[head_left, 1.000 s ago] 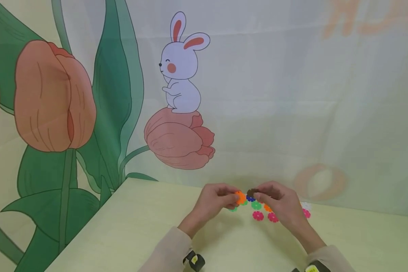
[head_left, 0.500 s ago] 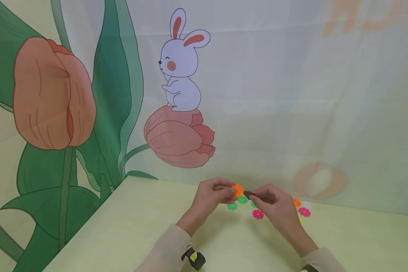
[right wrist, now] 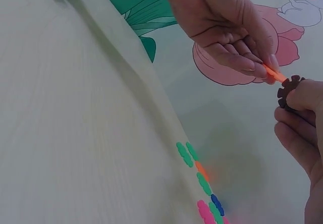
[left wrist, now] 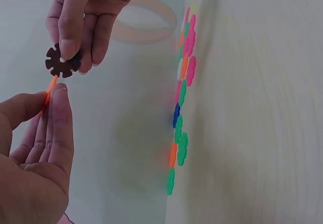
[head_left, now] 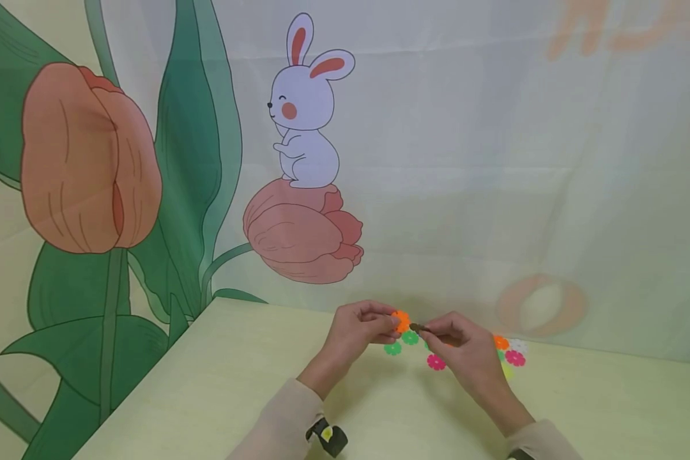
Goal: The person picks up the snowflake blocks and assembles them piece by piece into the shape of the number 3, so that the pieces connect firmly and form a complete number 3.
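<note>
Left hand [head_left: 361, 328] is raised a bit above the counter [head_left: 218, 383], thumb & fingertips pinching an orange disc [head_left: 402, 321] by its edge. In the left wrist view the disc is seen edge-on, sticking out past the fingertips, prob. so a notch on the rim stays free.

Right hand [head_left: 464, 348] faces it, thumb & forefinger pinching a brown disc [left wrist: 61, 61], a notched, gear-like piece w/ a small centre hole. It's held flat-on to the left wrist cam, i.e. roughly crosswise to the orange one, rim to rim. The two discs are just beside each other; touching or slotted together, can't tell. Crosswise hold looks like the way notched pieces would mesh, judging by the slots.

Under & behind the hands, loose discs [head_left: 436, 362] lie flat on the counter near the back edge: green, pink, orange, blue, white, in a scattered row. They sit w/in easy reach of both hands, mostly toward the right.

Backdrop behind the counter: a printed cloth w/ a rabbit [head_left: 305, 115] on a tulip [head_left: 299, 233].
</note>
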{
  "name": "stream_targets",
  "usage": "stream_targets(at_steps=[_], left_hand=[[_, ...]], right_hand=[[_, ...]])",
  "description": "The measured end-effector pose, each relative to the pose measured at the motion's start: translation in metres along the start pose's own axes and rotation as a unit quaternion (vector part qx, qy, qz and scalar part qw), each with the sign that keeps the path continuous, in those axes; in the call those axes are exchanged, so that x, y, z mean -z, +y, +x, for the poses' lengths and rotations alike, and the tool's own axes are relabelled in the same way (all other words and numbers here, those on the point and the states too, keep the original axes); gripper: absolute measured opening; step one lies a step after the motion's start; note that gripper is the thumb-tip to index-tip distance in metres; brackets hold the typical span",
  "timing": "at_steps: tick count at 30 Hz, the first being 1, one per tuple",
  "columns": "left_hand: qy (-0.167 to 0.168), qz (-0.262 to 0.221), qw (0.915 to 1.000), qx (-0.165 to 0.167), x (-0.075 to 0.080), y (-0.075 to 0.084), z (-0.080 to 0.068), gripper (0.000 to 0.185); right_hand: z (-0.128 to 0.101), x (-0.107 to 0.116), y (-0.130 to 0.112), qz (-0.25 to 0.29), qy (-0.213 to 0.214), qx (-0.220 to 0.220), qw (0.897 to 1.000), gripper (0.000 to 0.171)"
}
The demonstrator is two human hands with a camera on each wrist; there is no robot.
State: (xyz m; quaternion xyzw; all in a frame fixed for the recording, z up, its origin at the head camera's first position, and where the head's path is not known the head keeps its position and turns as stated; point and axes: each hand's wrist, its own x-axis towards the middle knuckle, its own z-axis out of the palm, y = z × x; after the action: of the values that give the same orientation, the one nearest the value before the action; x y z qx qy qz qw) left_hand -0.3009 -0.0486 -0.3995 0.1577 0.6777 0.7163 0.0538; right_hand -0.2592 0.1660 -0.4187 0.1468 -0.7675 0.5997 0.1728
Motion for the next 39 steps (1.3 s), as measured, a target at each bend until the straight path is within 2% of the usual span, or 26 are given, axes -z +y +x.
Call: stream_targets(at_steps=[6,10,20,28,35,39], left_hand=[[0.002,-0.019,0.9997,0.015,-0.0008,0.0018,0.0003,0.021],[-0.002,-0.036,0.9991,0.023,-0.0026,0.0011,-0.0001,0.022],[0.002,-0.057,0.9978,0.033,-0.0050,-0.0012,-0.0002,0.018],[-0.009,-0.067,0.9972,0.032,-0.0026,-0.0006,0.0004,0.020],[-0.014,-0.088,0.9953,0.037,-0.0033,-0.0002,-0.0003,0.022],[-0.008,-0.082,0.9959,0.036,-0.0044,-0.0004,-0.0012,0.023]], right_hand=[[-0.0001,-0.0024,0.0039,-0.008,0.006,0.036,0.999,0.009],[-0.0005,-0.0019,0.0053,-0.006,0.006,0.039,0.999,0.010],[0.0004,0.0010,0.0010,0.018,0.004,0.000,1.000,0.011],[0.0023,0.0030,-0.0035,0.037,0.000,-0.035,0.999,0.014],[0.0018,-0.0004,-0.0046,0.034,0.015,-0.031,0.999,0.013],[0.0001,-0.0031,-0.0038,0.031,0.026,-0.036,0.999,0.013]])
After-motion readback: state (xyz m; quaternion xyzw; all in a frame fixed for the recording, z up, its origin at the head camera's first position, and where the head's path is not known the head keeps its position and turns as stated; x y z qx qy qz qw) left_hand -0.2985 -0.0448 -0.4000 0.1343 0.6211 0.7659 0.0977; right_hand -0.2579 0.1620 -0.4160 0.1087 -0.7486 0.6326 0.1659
